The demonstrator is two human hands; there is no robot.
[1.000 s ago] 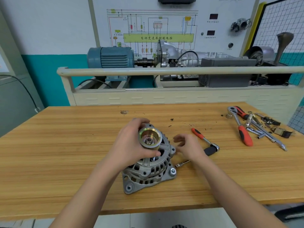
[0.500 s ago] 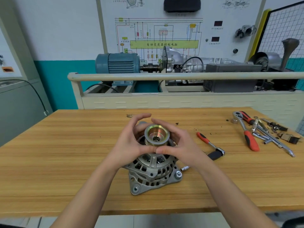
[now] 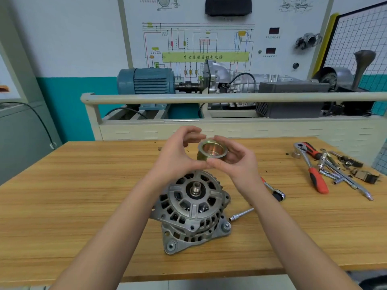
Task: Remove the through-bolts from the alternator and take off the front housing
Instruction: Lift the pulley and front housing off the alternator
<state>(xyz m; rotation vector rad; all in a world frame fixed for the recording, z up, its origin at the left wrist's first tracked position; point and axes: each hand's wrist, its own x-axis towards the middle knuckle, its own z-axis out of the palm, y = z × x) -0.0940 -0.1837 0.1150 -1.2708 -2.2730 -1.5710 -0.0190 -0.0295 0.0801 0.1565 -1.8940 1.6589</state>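
The grey alternator [image 3: 194, 212] stands on the wooden table [image 3: 62, 206], front housing up, with its bare shaft [image 3: 195, 188] exposed. A through-bolt head [image 3: 226, 226] shows at its right lug. Above it, both hands hold the brass-coloured pulley [image 3: 212, 152] in the air, clear of the shaft. My left hand [image 3: 178, 155] grips its left side, my right hand [image 3: 236, 162] its right side and underside.
A socket extension [image 3: 240, 215] lies just right of the alternator, with a small red-handled ratchet [image 3: 274, 190] beyond it. A larger red ratchet [image 3: 312, 168] and several loose tools and parts [image 3: 343, 172] lie at the table's right. A training rig with a rail [image 3: 209, 97] stands behind.
My right hand joined my left on the pulley, and both lifted it up off the alternator shaft. The shaft now stands bare.
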